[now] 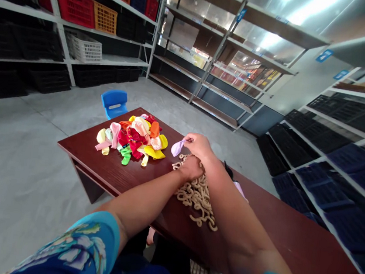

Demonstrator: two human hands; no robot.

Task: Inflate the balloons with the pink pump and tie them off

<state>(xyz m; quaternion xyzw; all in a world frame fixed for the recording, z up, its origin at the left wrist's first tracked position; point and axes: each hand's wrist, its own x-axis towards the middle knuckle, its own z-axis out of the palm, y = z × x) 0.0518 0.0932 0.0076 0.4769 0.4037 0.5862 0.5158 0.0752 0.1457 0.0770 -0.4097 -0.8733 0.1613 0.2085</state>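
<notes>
Two bare hands meet near the middle of a dark red-brown table (100, 163). The right hand (199, 147) pinches a lilac balloon (177, 147) between thumb and fingertips: the balloon is limp and uninflated, pale purple, a small flat flap that hangs out to the left of the hand, just above the tabletop. The left hand (191, 168) lies knuckles-up and curled on the far end of a heap of beige cord pieces (198, 198), short looped and hooked strands that trail along the table toward the person. Whether its fingers actually grip a strand cannot be told, since they are tucked under the hand. To the left, apart from the hands, sits a pile of balloons (132, 142) in pink, red, yellow, orange and green, all deflated and tangled so that single ones are hard to count. The right forearm covers part of the cord heap, and behind it a black object (229, 172) and something pale pink (240, 190) peek out, too hidden to identify. A blue chair (114, 103) stands behind the table's far corner, its legs out of sight. The table's near and right edges are cut off by the frame, and both upper arms show only blue floral sleeves.
</notes>
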